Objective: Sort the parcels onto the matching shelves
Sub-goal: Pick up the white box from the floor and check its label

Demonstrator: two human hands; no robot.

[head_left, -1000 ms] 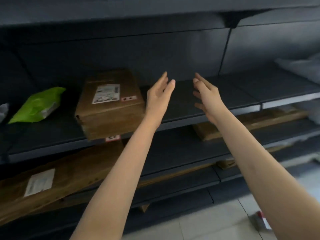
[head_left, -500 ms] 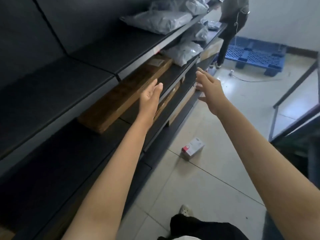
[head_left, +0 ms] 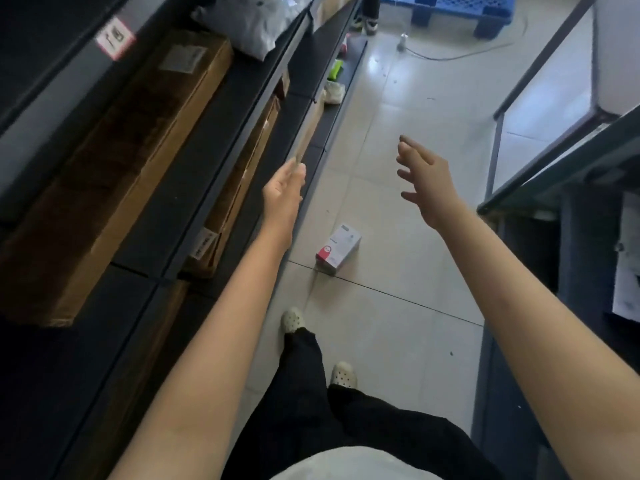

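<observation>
Both hands are empty. The left hand (head_left: 284, 183) sits at centre frame, flat with its fingers together and nothing in its grip, just in front of the dark metal shelving (head_left: 221, 98) that fills the left of the frame. The right hand (head_left: 424, 183) hangs at centre right with its fingers spread wide over the pale tiled floor (head_left: 398, 306).

Several parcels already lie on the shelves: a long brown cardboard box (head_left: 114, 174) at the left, a second brown carton (head_left: 239, 188) on the shelf below it, and a grey plastic mailer bag (head_left: 249, 26) at the upper centre. At least 1 is left, in my judgement: a small white box with a red mark (head_left: 337, 247) lies on the floor at centre frame, below and between the 2 hands and touched by neither.

Against the frame 0.5 s ago, the view tilts further down, so the wearer's dark trousers and pale shoes show more, and the white box sits closer to centre. Both hands are lower in the frame, and still empty.
</observation>
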